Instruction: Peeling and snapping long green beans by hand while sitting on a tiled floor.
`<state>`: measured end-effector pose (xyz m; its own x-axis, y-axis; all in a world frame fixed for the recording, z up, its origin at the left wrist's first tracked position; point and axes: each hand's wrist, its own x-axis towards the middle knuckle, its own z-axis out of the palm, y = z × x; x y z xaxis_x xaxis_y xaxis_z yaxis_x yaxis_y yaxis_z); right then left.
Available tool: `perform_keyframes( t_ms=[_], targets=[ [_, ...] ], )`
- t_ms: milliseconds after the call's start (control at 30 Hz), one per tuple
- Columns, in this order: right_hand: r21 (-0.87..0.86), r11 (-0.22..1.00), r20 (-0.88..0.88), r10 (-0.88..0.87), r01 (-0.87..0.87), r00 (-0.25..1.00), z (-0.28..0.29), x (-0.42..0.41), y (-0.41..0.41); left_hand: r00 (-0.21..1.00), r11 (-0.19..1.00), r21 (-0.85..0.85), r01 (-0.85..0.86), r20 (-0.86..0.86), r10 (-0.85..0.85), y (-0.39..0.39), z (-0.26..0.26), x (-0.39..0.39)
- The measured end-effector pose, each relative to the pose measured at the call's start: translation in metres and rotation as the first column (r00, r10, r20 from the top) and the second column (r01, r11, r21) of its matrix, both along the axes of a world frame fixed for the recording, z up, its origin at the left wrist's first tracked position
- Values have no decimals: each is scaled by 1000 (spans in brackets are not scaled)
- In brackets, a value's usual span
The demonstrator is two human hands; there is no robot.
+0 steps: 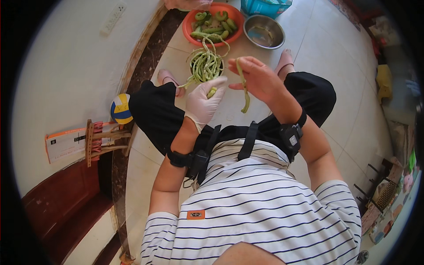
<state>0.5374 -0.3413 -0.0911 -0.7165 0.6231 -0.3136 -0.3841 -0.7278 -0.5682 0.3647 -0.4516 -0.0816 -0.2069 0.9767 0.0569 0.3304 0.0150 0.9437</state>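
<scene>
My left hand [203, 104], in a pale thin glove, is closed around short green bean pieces [212, 92], whose ends stick out by the thumb. My bare right hand [260, 78] holds a long green bean [245, 89] that hangs down from between thumb and fingers, with a dark spot on it. Just beyond my left hand, a heap of long beans [205, 64] fills a small dark-rimmed container on the floor, some trailing over its edge. Behind it stands an orange plastic basin [187, 33] with green cucumber-like vegetables [213, 29]. Right of that is a steel bowl [264, 32] with a little in it.
A blue bag [265, 7] stands behind the steel bowl. My feet rest either side of the beans on the tiled floor [318, 66]. A volleyball [122, 108] lies by my left knee, near a wooden rack [109, 135]. A wall is on the left.
</scene>
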Motion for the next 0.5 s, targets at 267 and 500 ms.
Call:
perform_keyframes(
  t_ms=[267, 500],
  targets=[
    [-5, 998, 232, 64, -65, 971, 18, -12, -30, 863, 929, -351, 119, 499, 78, 5, 20, -4],
    [342, 830, 506, 232, -440, 831, -1, 6, -33, 877, 920, -369, 133, 476, 64, 2, 23, -7]
  ],
)
